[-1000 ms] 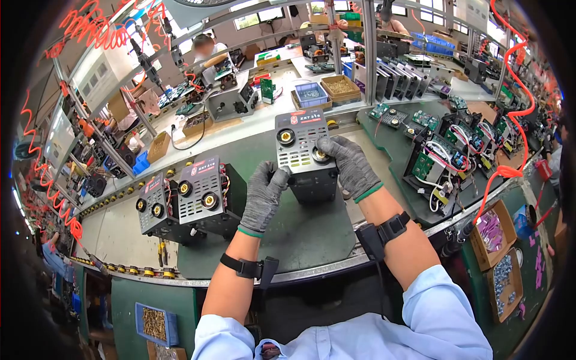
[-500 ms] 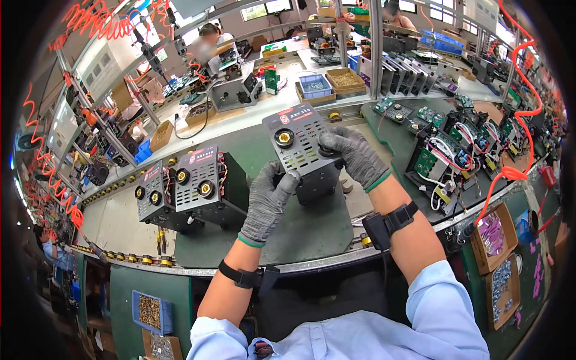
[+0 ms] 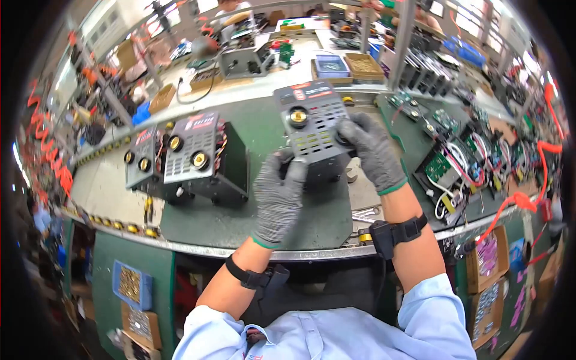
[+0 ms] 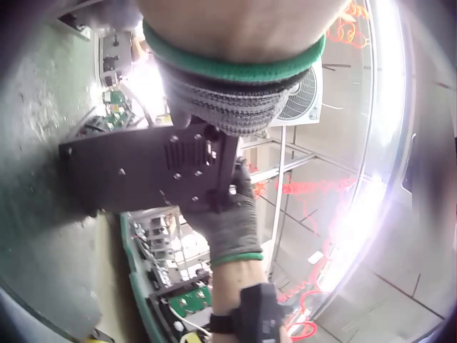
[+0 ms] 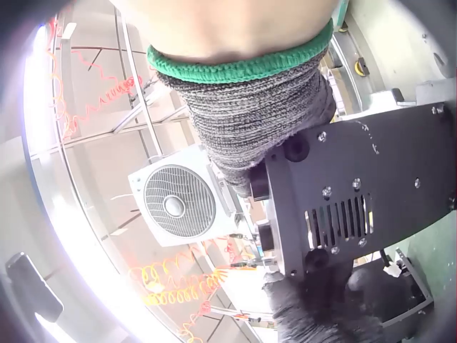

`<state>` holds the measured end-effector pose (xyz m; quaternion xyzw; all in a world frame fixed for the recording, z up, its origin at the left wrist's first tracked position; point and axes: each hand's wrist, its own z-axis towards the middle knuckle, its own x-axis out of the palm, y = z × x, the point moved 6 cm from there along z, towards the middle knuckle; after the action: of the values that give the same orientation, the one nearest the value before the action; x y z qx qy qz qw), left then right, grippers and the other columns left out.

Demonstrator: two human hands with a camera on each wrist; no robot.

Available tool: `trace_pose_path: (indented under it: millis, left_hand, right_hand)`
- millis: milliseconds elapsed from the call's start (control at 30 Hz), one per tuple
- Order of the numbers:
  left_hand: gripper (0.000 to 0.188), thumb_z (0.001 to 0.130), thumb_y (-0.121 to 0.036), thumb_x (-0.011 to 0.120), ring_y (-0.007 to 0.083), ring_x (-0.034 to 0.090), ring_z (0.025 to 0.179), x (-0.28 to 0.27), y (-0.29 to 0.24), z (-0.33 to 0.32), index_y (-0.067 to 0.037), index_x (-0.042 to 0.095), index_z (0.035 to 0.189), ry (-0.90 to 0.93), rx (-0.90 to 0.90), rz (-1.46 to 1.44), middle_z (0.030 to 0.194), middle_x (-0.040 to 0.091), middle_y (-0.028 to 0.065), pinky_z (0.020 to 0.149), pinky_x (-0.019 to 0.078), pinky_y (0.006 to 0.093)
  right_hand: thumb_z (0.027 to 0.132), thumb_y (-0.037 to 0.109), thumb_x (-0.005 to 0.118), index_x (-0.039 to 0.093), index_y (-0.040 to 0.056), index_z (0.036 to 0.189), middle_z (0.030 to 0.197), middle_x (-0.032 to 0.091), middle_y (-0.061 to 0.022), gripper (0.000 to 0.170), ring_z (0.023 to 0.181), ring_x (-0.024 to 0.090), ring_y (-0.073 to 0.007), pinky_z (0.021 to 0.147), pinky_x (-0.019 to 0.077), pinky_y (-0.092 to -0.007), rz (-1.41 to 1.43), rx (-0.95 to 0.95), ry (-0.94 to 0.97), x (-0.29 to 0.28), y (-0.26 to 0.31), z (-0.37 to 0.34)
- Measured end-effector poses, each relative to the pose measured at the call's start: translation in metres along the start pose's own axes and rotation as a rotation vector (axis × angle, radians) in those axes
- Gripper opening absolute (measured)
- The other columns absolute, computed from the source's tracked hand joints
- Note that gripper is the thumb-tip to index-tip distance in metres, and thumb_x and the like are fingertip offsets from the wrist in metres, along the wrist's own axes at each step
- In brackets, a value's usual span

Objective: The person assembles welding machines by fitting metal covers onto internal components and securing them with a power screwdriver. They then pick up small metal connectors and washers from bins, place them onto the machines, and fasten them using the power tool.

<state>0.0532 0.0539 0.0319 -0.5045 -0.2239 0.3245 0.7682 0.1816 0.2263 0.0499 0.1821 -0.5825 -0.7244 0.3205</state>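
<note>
Both gloved hands hold a black inverter welding machine (image 3: 311, 133), its panel of slots and two round sockets facing up toward the head view. My left hand (image 3: 279, 201) grips the near left corner, thumb on the panel's edge. At the right side, my right hand (image 3: 375, 153) has its fingers around the edge by the right socket. The machine's dark side panel (image 4: 118, 171) with slots and screws fills much of the left wrist view. In the right wrist view the opposite side panel (image 5: 393, 168) appears. Fingers behind the body are hidden.
Two similar machines (image 3: 195, 150) stand to the left on the green mat (image 3: 258, 225). Spanners (image 3: 366, 215) lie right of the mat. Opened units with circuit boards and wires (image 3: 450, 171) crowd the right side. Part boxes (image 3: 333, 67) stand beyond; a red coiled hose (image 3: 525, 201) hangs at right.
The held machine has turned slightly and shifted a little nearer and to the right, both hands moving with it. The head view has tilted downward. The two left machines stay put on the bench.
</note>
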Motion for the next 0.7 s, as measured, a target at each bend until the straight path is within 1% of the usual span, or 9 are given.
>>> trace_pose_path:
  millis: [100,133,200,367,467,533,600,633,700]
  left_hand:
    - [0.033,0.098,-0.024,0.068,0.0299,0.07,0.087,0.006,-0.023,-0.024,0.003,0.067,0.117,-0.002,0.112,0.214,0.098,0.07,0.02,0.08,0.0552,0.0413]
    - [0.032,0.099,-0.019,0.067,0.023,0.069,0.093,0.009,-0.038,-0.033,0.002,0.065,0.124,0.128,0.031,0.182,0.104,0.071,0.0162,0.085,0.0554,0.0362]
    - [0.034,0.098,-0.015,0.067,0.0247,0.071,0.1,0.01,-0.03,-0.051,0.001,0.063,0.127,0.165,0.123,0.098,0.11,0.07,0.0167,0.087,0.0564,0.0374]
    - [0.027,0.096,-0.013,0.065,0.0283,0.068,0.086,-0.031,-0.025,-0.053,0.0,0.066,0.12,0.13,0.268,0.165,0.1,0.069,0.0174,0.078,0.0557,0.0382]
    - [0.022,0.097,-0.013,0.063,0.0297,0.065,0.079,-0.058,-0.009,-0.023,-0.002,0.068,0.115,0.03,0.165,0.219,0.088,0.066,0.0171,0.074,0.0544,0.0377]
    - [0.021,0.099,-0.017,0.06,0.031,0.067,0.081,-0.068,-0.011,0.004,-0.003,0.071,0.11,0.003,0.198,0.237,0.085,0.067,0.0183,0.076,0.0542,0.0402]
    - [0.026,0.098,-0.023,0.062,0.033,0.07,0.087,-0.061,0.0,0.029,-0.003,0.073,0.111,0.02,0.182,0.265,0.091,0.071,0.0201,0.08,0.0546,0.0431]
    - [0.026,0.098,-0.023,0.062,0.033,0.07,0.087,-0.061,-0.003,0.039,-0.003,0.073,0.111,0.013,0.182,0.259,0.091,0.071,0.0201,0.08,0.0546,0.0431]
    - [0.034,0.095,-0.03,0.066,0.0341,0.072,0.095,-0.048,0.004,0.056,-0.004,0.073,0.115,0.241,0.011,0.275,0.1,0.073,0.0216,0.085,0.0548,0.0438]
  right_hand:
    - [0.094,0.032,0.073,0.065,-0.0004,0.126,0.11,0.068,-0.0031,0.046,0.096,0.063,-0.0103,0.083,0.0512,-0.0259,0.07,-0.033,0.046,-0.009,0.0,0.005]
    - [0.092,0.032,0.073,0.064,-0.0015,0.126,0.109,0.067,-0.0028,0.049,0.096,0.063,-0.0107,0.085,0.052,-0.0266,0.058,-0.015,0.081,-0.011,-0.001,0.01]
    - [0.089,0.038,0.073,0.062,-0.0004,0.127,0.108,0.068,-0.0028,0.054,0.097,0.065,-0.0112,0.087,0.0536,-0.0268,0.042,0.005,0.18,-0.02,-0.004,0.013]
    - [0.088,0.044,0.079,0.059,0.0006,0.128,0.107,0.069,-0.0032,0.062,0.093,0.067,-0.0111,0.086,0.0556,-0.0278,0.076,0.051,0.151,-0.027,-0.014,0.015]
    - [0.087,0.047,0.082,0.06,0.001,0.127,0.107,0.069,-0.0034,0.065,0.094,0.067,-0.0112,0.086,0.0567,-0.0295,0.087,0.056,0.191,-0.028,-0.016,0.022]
    - [0.088,0.046,0.08,0.059,0.0008,0.129,0.108,0.069,-0.0038,0.065,0.095,0.068,-0.0124,0.088,0.0575,-0.0315,0.086,0.069,0.179,-0.028,-0.016,0.022]
    - [0.094,0.045,0.074,0.054,0.0069,0.144,0.13,0.067,-0.005,0.066,0.116,0.066,-0.0194,0.101,0.0544,-0.0393,0.156,0.109,0.349,-0.043,-0.028,0.027]
    - [0.094,0.048,0.073,0.052,0.0095,0.147,0.135,0.065,-0.0047,0.069,0.119,0.065,-0.0206,0.103,0.0526,-0.04,0.158,0.154,0.336,-0.047,-0.031,0.028]
    - [0.09,0.048,0.078,0.053,0.0051,0.141,0.128,0.067,-0.0076,0.071,0.113,0.068,-0.0216,0.098,0.0562,-0.0397,0.168,0.135,0.296,-0.045,-0.029,0.024]
